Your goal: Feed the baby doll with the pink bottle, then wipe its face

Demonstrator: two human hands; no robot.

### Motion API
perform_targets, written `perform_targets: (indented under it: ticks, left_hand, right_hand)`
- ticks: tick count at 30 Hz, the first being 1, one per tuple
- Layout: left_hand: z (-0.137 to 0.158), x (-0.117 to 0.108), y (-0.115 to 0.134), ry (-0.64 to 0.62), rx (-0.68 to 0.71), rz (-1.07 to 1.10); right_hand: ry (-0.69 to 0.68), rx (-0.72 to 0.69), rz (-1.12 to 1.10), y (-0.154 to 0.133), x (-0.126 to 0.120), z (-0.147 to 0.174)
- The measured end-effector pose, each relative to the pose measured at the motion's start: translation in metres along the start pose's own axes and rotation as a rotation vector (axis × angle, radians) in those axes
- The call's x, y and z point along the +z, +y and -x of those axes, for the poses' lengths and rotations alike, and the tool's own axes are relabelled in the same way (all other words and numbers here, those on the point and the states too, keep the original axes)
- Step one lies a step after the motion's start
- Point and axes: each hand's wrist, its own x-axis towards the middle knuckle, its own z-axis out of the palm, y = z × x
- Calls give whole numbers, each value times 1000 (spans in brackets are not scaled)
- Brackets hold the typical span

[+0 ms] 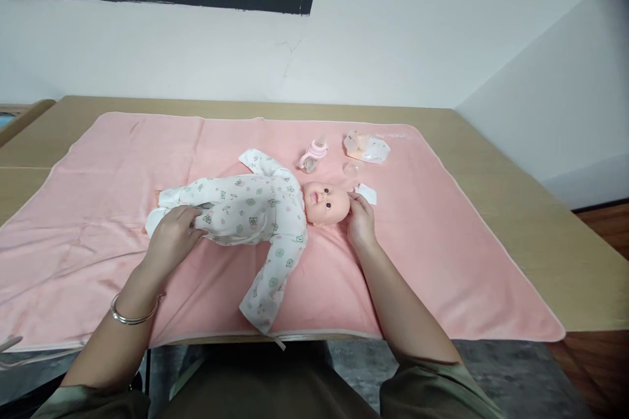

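Observation:
A baby doll (253, 206) lies on its back on the pink blanket (422, 255), with its bald head (330, 203) to the right and its legs to the left. It wears a white printed sleepsuit (289, 255) whose long sleeves spread far and near. My left hand (175, 230) rests at the nearer leg, fingers curled closed on the cloth there. At the crown of the head is my right hand (362, 217), its fingers bent against the doll and the thumb partly hidden. A small white piece (366, 194) lies just beyond those fingers.
Beyond the doll's head lie a pink-handled baby bottle (313, 154), a clear cap-like piece (350, 169) and a crumpled clear plastic bag (367, 147). The wooden table (515, 222) meets a white wall at its far edge; the blanket overhangs the near edge.

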Motion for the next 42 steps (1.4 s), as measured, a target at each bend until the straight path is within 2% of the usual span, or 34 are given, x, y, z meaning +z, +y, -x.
perform_targets:
  ticks: [42]
  left_hand:
    - [0, 1, -2, 3, 15, -11]
  right_hand:
    - [4, -8, 10, -5, 3, 3]
